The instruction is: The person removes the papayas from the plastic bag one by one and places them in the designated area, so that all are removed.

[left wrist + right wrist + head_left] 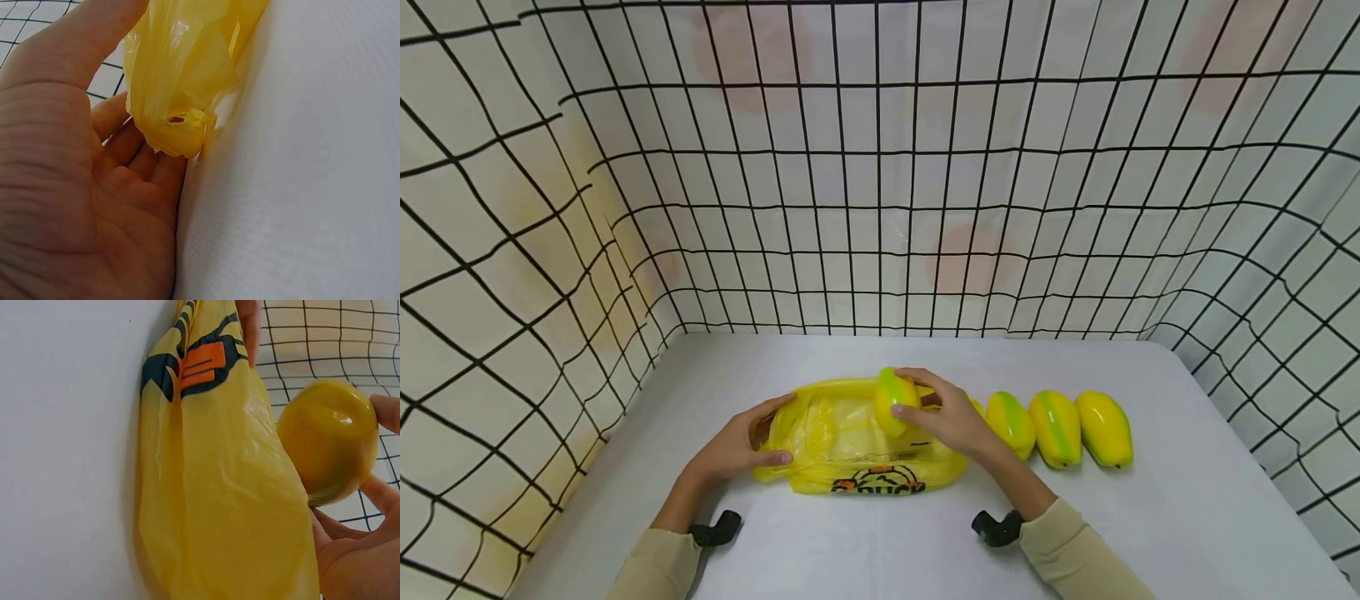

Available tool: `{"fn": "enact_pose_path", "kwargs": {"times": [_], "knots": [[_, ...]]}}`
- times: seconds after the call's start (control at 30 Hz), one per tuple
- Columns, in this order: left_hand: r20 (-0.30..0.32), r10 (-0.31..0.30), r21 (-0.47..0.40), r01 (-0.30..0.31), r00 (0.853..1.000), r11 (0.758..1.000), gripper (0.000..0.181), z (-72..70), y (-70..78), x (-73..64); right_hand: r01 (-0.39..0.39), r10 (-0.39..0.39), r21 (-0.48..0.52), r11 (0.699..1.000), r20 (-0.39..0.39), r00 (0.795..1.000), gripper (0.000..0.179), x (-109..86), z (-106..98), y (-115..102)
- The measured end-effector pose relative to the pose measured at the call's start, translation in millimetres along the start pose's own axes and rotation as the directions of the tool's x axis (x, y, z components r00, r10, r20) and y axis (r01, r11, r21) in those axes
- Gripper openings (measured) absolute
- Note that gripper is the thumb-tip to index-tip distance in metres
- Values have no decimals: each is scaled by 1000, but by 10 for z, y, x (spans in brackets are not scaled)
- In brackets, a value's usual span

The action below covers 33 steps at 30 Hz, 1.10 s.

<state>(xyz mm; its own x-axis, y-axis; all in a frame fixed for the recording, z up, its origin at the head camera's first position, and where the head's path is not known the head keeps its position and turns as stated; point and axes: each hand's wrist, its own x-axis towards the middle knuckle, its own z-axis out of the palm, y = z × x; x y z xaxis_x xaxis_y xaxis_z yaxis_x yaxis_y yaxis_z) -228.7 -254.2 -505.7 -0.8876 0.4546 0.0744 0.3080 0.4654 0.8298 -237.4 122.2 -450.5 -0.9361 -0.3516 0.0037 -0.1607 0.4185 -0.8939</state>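
Observation:
A yellow plastic bag (842,425) with dark and orange print lies with its mouth spread on the white table. My left hand (730,446) curls round its left end, thumb at the front edge and fingers at the back. In the left wrist view, bunched plastic (181,75) sits between thumb and fingers. My right hand (951,417) grips a glossy yellow mango-shaped fruit (891,400) with a green streak, over the right part of the bag. In the right wrist view, fingers hold the fruit (331,444) beside the bag's side (231,481).
Right of the bag, similar fruits stand in a row: one (1011,423) closest to the bag, a middle one (1056,427) and an outer one (1103,427). A black wire grid (910,208) backed by pale cloth encloses the table (865,550) at the back and sides.

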Motion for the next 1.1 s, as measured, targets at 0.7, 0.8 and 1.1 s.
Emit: {"fn": "enact_pose_path", "kwargs": {"times": [0.7, 0.8, 1.1], "knots": [[-6, -4, 5, 4, 1000, 1000, 93, 5, -18, 4, -13, 12, -13, 1000, -51, 999, 59, -228, -531, 180], [-3, -6, -8, 6, 1000, 1000, 93, 6, -12, 0, 4, -5, -10, 1000, -58, 998, 59, -261, -598, 203], [-8, -5, -10, 5, 1000, 1000, 92, 9, -5, -10, 15, -15, -9, 1000, -75, 997, 58, -339, -794, 278]]}}
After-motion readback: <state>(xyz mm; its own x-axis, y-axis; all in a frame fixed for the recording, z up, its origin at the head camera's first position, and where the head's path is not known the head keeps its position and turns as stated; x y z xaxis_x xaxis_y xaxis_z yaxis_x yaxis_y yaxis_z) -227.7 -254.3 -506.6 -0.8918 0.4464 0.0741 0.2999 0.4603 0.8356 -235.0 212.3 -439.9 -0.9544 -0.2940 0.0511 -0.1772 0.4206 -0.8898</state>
